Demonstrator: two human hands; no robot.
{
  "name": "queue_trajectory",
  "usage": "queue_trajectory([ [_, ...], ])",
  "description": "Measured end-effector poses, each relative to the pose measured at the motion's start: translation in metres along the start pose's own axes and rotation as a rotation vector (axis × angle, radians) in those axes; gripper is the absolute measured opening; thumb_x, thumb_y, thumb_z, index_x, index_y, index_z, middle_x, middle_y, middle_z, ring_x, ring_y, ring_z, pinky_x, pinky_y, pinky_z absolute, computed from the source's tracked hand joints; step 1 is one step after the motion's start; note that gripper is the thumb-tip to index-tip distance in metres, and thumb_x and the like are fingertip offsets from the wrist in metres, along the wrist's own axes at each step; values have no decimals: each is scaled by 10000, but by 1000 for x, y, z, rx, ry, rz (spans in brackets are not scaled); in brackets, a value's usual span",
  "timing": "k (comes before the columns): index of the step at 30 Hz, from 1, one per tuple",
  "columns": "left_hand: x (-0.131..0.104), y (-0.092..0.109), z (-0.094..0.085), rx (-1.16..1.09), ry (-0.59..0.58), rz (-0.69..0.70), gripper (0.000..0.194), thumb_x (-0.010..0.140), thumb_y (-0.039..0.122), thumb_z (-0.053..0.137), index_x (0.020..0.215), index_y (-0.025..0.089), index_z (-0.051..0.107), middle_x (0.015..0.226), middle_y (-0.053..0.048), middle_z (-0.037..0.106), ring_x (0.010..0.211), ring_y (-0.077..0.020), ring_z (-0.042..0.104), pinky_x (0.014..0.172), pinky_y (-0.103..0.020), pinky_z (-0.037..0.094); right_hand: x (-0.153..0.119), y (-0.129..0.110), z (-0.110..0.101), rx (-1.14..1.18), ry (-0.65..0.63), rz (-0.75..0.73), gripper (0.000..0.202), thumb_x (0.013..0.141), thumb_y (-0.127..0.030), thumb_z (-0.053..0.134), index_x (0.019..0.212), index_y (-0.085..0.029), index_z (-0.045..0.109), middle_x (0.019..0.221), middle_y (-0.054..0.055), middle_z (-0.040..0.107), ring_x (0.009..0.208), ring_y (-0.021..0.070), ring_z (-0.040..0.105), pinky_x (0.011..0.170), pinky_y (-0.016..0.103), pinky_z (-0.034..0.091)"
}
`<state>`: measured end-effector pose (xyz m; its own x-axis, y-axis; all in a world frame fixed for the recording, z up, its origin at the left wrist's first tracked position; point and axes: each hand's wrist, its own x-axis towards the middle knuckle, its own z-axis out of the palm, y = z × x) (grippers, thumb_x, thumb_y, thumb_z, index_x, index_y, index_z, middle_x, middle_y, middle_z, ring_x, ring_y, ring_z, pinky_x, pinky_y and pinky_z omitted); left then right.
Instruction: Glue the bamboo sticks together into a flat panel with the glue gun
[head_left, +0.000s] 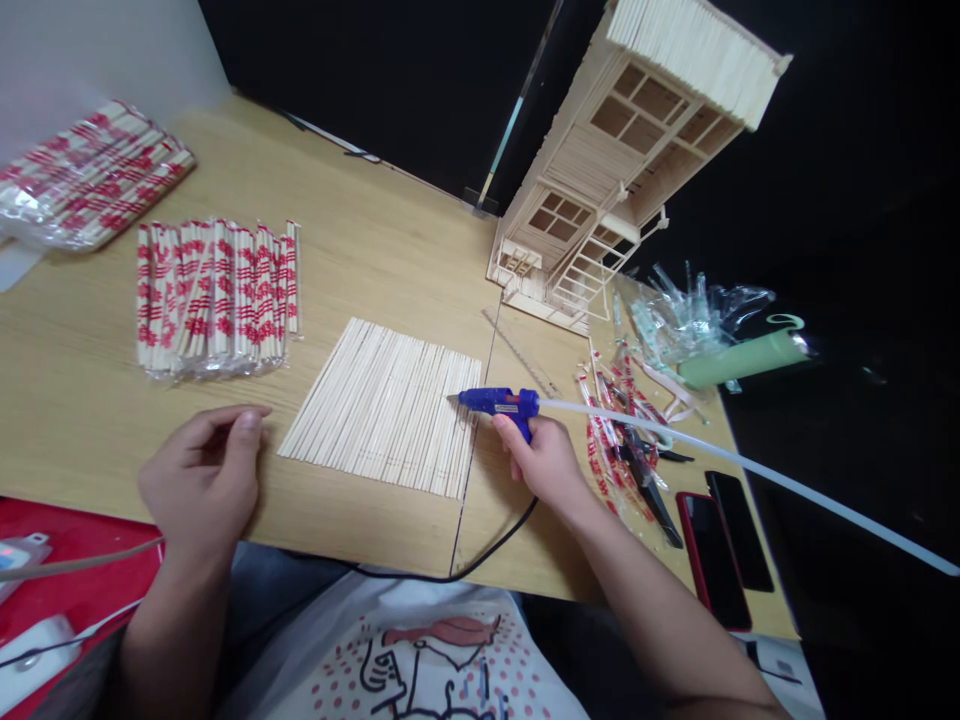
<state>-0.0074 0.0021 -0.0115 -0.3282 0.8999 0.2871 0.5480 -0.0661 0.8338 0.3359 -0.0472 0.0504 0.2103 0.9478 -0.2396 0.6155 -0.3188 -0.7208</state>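
Head view: blue hot-glue gun (501, 402) gripped in right hand (544, 462), fingers wrapped round handle, nozzle pointing left at right edge of flat mat of bare chopsticks (386, 405) on wooden desk (375, 250). Probably light, rigid plastic; hot at tip, so best held by handle. Long glue stick (750, 470) trailing from back, likely bendy. Left hand (202, 478) resting loosely curled on desk, holding nothing, just left of mat.

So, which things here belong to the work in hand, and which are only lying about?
In use:
- glue gun, held in right hand
- mat of sticks
- left hand, resting on table

Lying about:
- wrapped chopsticks
- stick house
- two phones
- green roll
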Motion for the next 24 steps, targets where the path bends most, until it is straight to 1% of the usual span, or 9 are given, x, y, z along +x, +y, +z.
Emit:
queue_trajectory([
  [3, 0, 0, 1, -3, 5, 9, 269, 914, 384, 650, 993, 163, 781, 782, -30, 732, 671, -144, 663, 680, -253, 512, -1, 2, 1, 78, 9, 21, 551, 952, -657, 529, 676, -194, 644, 403, -6, 561, 382, 157, 553, 502, 264, 433],
  [5, 0, 1, 1, -15, -3, 12, 269, 914, 380, 651, 995, 158, 780, 782, -31, 732, 666, -136, 660, 680, -244, 511, -2, 1, 1, 92, 12, 23, 546, 947, -659, 535, 709, -184, 661, 401, -12, 555, 373, 153, 545, 486, 258, 424],
  [11, 1, 4, 1, -25, 10, 20, 245, 907, 350, 668, 993, 151, 783, 777, -35, 733, 664, -122, 659, 670, -222, 508, -1, 2, 1, -6, 27, -2, 559, 961, -649, 500, 666, -195, 638, 402, 7, 569, 408, 175, 586, 524, 273, 445],
  [17, 0, 5, 2, -26, 28, 25, 239, 902, 337, 677, 998, 147, 787, 789, -39, 745, 652, -108, 659, 663, -200, 511, 0, 3, 0, -63, 19, -6, 562, 963, -649, 472, 616, -220, 581, 410, 22, 584, 437, 194, 617, 569, 293, 459],
  [24, 1, 6, 2, -21, 35, 32, 250, 900, 341, 668, 992, 141, 788, 787, -40, 747, 647, -108, 658, 657, -201, 512, -1, 1, -5, -132, 11, -32, 577, 972, -629, 437, 543, -250, 520, 378, 24, 550, 441, 203, 616, 624, 318, 469],
])
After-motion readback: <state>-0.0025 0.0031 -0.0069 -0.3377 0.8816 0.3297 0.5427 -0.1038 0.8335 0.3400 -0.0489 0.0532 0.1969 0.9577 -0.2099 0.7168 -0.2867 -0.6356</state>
